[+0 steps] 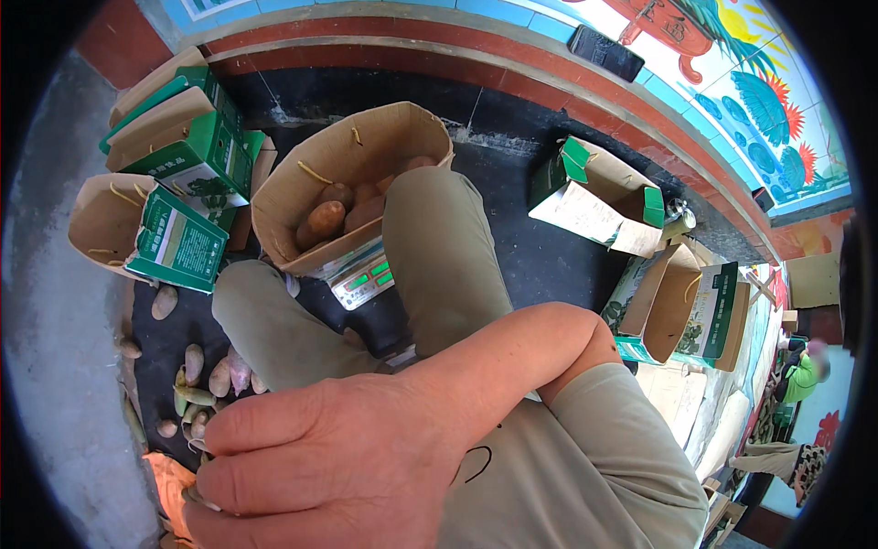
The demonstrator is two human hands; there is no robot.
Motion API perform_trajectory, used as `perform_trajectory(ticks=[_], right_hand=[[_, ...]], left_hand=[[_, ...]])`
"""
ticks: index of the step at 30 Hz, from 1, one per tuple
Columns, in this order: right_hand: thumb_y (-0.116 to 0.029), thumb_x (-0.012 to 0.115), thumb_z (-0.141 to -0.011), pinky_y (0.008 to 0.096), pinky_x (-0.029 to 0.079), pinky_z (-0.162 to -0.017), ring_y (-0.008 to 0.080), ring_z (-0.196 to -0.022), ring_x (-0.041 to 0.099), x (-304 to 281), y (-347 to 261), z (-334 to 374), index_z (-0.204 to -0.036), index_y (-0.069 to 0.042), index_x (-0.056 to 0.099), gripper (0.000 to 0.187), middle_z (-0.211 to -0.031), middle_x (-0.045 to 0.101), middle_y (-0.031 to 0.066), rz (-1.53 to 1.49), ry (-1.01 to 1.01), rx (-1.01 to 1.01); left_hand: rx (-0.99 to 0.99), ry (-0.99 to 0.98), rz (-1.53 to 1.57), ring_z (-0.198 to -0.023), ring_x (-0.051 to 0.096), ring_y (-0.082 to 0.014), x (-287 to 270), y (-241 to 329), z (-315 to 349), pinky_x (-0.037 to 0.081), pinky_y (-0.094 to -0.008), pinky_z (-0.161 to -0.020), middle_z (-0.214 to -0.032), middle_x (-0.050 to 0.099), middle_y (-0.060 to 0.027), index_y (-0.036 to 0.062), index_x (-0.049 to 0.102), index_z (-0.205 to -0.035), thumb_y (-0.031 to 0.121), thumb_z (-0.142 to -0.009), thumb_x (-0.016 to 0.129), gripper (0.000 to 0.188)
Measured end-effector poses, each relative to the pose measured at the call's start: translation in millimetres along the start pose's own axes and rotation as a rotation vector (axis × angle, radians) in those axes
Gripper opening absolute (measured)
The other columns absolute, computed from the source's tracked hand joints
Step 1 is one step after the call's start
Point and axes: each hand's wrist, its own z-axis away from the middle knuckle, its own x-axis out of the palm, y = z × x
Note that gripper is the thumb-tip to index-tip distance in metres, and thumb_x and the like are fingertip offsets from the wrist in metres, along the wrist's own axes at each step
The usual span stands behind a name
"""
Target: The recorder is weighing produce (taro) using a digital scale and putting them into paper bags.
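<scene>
My right hand (338, 457) reaches across my body from the right, its back toward me and its fingers curled over at the left. Their tips are hidden; a bit of something greyish shows between them, too little to name. Close by are an orange bag (170, 480) and loose sweet potatoes (219, 375) on the dark floor. My left hand is not in view. Beyond my knees, an open cardboard box (283, 206) holding several sweet potatoes (326, 220) rests on a scale (360, 274) with lit green displays.
Green and brown cartons (187, 242) stand open at the left. Another open carton (599, 197) lies near the wall, with more cartons (677, 306) at the right. A dark flat object (606, 53) rests on the wall ledge. A person in green (801, 377) is far right.
</scene>
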Motion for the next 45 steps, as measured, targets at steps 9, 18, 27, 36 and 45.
perform_trajectory(ticks=[9, 18, 27, 36, 45], right_hand=[[-0.011, 0.057, -0.076, 0.0317, 0.046, -0.062, 0.0204, -0.07, 0.054, -9, 33, 51, -0.108, -0.002, 0.057, 0.033, -0.083, 0.054, 0.0084, 0.238, -0.199, 0.094], [-0.008, 0.061, -0.065, 0.0343, 0.045, -0.069, 0.0233, -0.076, 0.056, -54, 81, 122, -0.095, -0.003, 0.059, 0.03, -0.085, 0.056, 0.0064, 0.624, -0.491, 0.299], [-0.007, 0.065, -0.069, 0.0377, 0.044, -0.08, 0.0254, -0.09, 0.055, -110, 93, 159, -0.093, -0.006, 0.061, 0.025, -0.092, 0.059, 0.0072, 0.933, -0.478, 0.561], [-0.012, 0.067, -0.069, 0.0386, 0.041, -0.088, 0.0253, -0.1, 0.054, -124, 83, 159, -0.091, -0.006, 0.061, 0.024, -0.102, 0.059, 0.0077, 1.006, -0.446, 0.739], [-0.013, 0.067, -0.069, 0.0387, 0.042, -0.086, 0.0254, -0.099, 0.054, -116, 84, 157, -0.091, -0.006, 0.061, 0.023, -0.099, 0.058, 0.0067, 0.993, -0.435, 0.727]], left_hand=[[-0.037, 0.05, 0.097, -0.104, 0.056, -0.0311, -12, -16, 12, 0.043, -0.0389, -0.091, -0.119, 0.053, -0.0208, -0.0018, 0.04, -0.126, 0.02, -0.06, 0.079, 0.08], [-0.066, 0.087, 0.196, -0.103, 0.056, -0.0309, -20, -13, 25, 0.044, -0.0389, -0.091, -0.119, 0.053, -0.0209, -0.0023, 0.04, -0.127, 0.021, -0.06, 0.079, 0.08], [-0.049, 0.053, 0.287, -0.103, 0.056, -0.0308, -4, 6, 6, 0.044, -0.039, -0.091, -0.119, 0.053, -0.021, -0.0029, 0.039, -0.127, 0.021, -0.06, 0.079, 0.081], [-0.003, -0.012, 0.371, -0.103, 0.056, -0.0307, 23, 48, -38, 0.044, -0.039, -0.091, -0.119, 0.052, -0.0211, -0.0035, 0.039, -0.127, 0.022, -0.06, 0.079, 0.081], [0.021, -0.045, 0.458, -0.102, 0.056, -0.0305, 39, 69, -71, 0.044, -0.039, -0.091, -0.119, 0.052, -0.0212, -0.004, 0.039, -0.127, 0.022, -0.061, 0.078, 0.081]])
